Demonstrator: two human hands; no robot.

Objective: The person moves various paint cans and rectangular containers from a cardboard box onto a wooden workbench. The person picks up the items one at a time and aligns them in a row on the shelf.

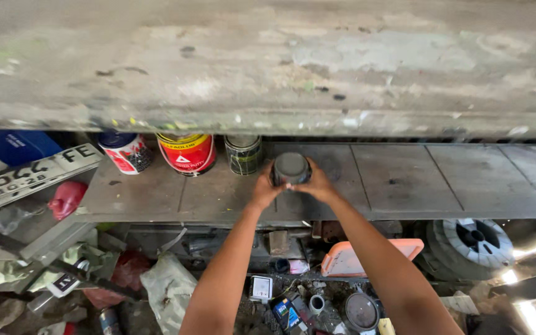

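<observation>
Both my hands hold a small dark grey can (291, 167) with a round lid over a tiled shelf (404, 180). My left hand (264, 188) clasps its left side and my right hand (317, 184) wraps its right side. The can sits at or just above the shelf; I cannot tell which. To its left stand a dark can (243, 154), a red and yellow paint can (187, 152) and a red and white can (126, 151).
A concrete slab (268, 62) overhangs the shelf. A number plate (29, 175) and a pink rag (66, 198) lie at left. Below are a spool of wire (469, 243), an orange tray (367, 255), a white bag (169, 288) and scattered clutter.
</observation>
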